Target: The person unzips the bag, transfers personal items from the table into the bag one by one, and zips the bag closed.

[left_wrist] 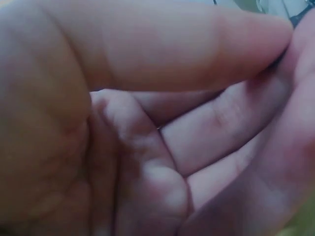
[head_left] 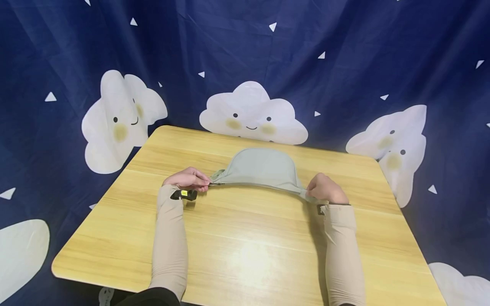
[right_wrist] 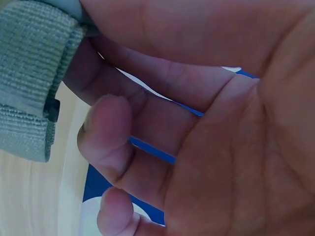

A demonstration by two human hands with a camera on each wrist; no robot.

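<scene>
A pale grey-green waist bag (head_left: pixel 264 168) lies across the upper middle of the wooden table, its rounded side away from me and its long edge towards me. At its left end, my left hand (head_left: pixel 189 178) pinches the tip between thumb and forefinger. My right hand (head_left: pixel 326 188) pinches the opposite end, so the bag stretches between both hands. In the right wrist view, folded webbing strap (right_wrist: pixel 34 73) hangs beside the thumb, and the other fingers curl loosely. Thumb and fingers (left_wrist: pixel 197 46) fill the left wrist view, hiding most of what they pinch.
The wooden table (head_left: pixel 245 238) has rounded corners and extends around the bag on all sides. Behind it hangs a dark blue curtain (head_left: pixel 237 42) printed with white clouds and triangles. A small black device (head_left: pixel 184 194) sits at the left wrist.
</scene>
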